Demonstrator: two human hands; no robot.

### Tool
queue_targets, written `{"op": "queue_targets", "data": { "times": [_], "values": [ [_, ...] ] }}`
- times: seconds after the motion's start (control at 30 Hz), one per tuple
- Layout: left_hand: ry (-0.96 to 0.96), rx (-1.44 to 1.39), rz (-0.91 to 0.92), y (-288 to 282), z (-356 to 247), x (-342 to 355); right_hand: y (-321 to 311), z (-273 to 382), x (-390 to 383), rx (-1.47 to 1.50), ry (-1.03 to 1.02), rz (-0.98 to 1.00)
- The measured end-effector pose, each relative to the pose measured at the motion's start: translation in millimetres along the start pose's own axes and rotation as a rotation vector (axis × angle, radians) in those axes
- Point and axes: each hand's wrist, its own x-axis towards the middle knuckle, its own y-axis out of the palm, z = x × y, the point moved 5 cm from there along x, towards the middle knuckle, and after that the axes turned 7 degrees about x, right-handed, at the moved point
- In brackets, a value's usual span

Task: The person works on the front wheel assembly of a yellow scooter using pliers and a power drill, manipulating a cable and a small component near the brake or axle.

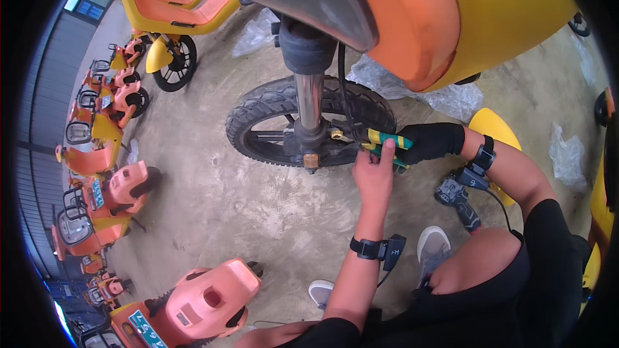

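My gloved right hand is closed around green-and-yellow pliers beside the front wheel of an orange-and-yellow scooter. My bare left hand is raised to the pliers from below, fingers curled by a black cable; I cannot make out exactly what they grip. The chrome fork runs down to the hub, where a yellow metal piece shows near the jaws, which are hard to make out.
A cordless power tool and yellow fender lie right of my hands on the concrete floor. Plastic wrap lies farther right and behind the wheel. More scooters line the left; a pink-bodied one stands near, lower left.
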Motion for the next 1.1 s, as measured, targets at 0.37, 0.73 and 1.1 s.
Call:
{"op": "queue_targets", "data": {
  "times": [0.37, 0.73, 1.1],
  "values": [
    [-0.132, -0.211, -0.016, -4, -37, -22, 9, 16, -13, 0.001, 0.069, 0.02],
    [-0.463, -0.896, 0.11, 10, -95, -27, 9, 177, -26, -0.197, 0.692, 0.045],
    [-0.138, -0.427, -0.027, 19, -27, -21, -10, 36, -18, 0.064, 0.183, 0.085]
  ]
}}
